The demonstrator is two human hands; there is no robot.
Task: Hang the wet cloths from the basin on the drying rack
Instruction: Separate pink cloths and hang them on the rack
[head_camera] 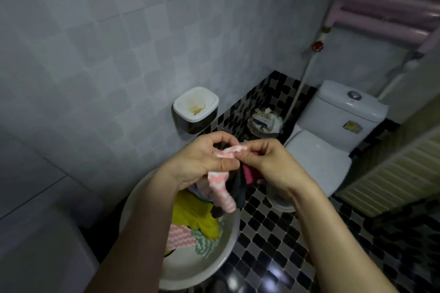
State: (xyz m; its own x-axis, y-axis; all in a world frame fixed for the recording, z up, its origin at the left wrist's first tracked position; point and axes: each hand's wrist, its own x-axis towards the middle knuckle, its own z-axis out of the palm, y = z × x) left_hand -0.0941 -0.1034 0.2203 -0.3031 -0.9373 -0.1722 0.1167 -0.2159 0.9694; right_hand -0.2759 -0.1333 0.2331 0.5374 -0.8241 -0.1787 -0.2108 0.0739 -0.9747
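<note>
A pink-and-white cloth is pinched along its top edge by the left hand and the right hand, above the basin (more cloths are heaped inside). It appears to be being opened out; next, a lift to the rack is called for.

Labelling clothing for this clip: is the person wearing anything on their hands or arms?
No. The left hand and right hand are bare, with no gloves, rings or watch visible. The left forearm and right forearm are uncovered as far as the frame shows; no sleeve appears.
</note>
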